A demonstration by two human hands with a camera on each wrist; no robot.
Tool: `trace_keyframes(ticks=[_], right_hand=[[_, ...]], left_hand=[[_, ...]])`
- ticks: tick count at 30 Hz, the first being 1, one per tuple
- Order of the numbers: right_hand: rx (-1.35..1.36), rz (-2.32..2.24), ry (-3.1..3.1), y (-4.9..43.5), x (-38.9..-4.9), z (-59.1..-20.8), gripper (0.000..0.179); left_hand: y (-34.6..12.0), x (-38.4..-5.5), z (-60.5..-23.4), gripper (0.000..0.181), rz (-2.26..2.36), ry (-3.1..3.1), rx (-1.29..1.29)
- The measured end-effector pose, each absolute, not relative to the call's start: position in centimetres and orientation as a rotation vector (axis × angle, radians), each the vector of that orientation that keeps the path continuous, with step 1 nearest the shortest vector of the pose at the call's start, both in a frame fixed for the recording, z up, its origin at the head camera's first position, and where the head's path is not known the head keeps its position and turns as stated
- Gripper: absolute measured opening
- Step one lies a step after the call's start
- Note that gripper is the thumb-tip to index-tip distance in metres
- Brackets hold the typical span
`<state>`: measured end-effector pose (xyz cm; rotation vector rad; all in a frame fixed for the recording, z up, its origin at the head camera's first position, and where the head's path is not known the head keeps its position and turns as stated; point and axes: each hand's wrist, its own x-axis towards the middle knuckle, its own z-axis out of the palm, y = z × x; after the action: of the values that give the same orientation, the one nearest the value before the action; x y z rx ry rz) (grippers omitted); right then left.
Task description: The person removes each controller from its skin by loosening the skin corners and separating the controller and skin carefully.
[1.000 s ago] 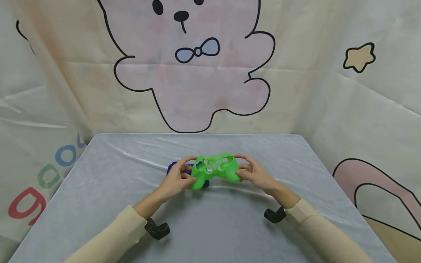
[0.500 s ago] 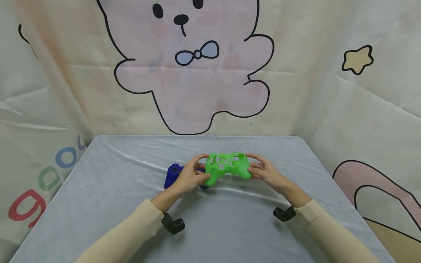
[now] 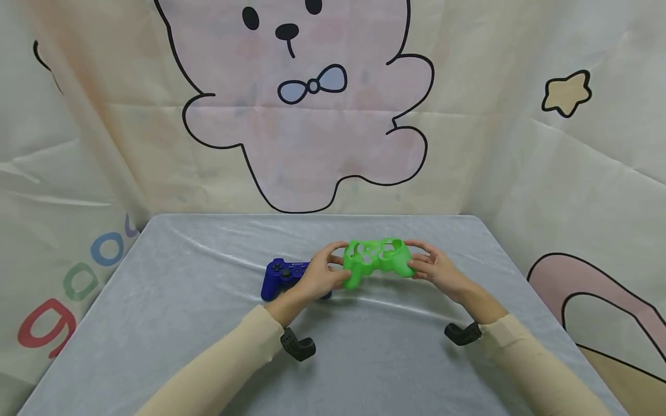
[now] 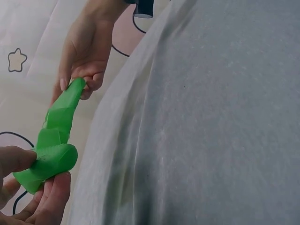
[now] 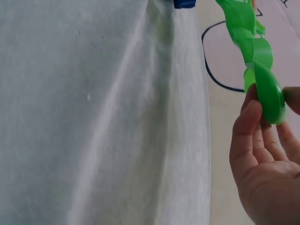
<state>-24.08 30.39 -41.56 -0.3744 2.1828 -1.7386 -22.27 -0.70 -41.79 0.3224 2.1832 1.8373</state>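
A bright green silicone controller cover (image 3: pixel 377 258), with cut-outs for the buttons and sticks, is held up over the table between both hands. My left hand (image 3: pixel 324 271) pinches its left grip between thumb and fingers. At the other end, my right hand (image 3: pixel 439 270) pinches the right grip the same way. The left wrist view shows the cover (image 4: pixel 58 126) edge-on, both hands on it. A blue game controller (image 3: pixel 281 277) lies on the table behind the left hand, which hides its right part. Only a bit of the controller (image 5: pixel 184 3) appears in the right wrist view.
A grey-blue cloth with some creases covers the table (image 3: pixel 364 358). Printed curtains (image 3: pixel 312 156) stand behind it and at both sides. A black wrist camera (image 3: pixel 298 345) hangs under the left sleeve, and another wrist camera (image 3: pixel 462 334) under the right.
Both hands have moved to the right with the green cover, away from the blue controller. More of the controller's left side now shows. Both hands keep their hold.
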Motion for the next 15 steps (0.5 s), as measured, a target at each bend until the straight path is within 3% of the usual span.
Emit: trace_keyframes(ticks=[15], right_hand=[[-0.261, -1.668, 2.292, 33.2, -24.4, -41.6, 0.064]], left_hand=[[3.6, -23.4, -42.5, 0.068, 1.827, 2.195, 0.239]])
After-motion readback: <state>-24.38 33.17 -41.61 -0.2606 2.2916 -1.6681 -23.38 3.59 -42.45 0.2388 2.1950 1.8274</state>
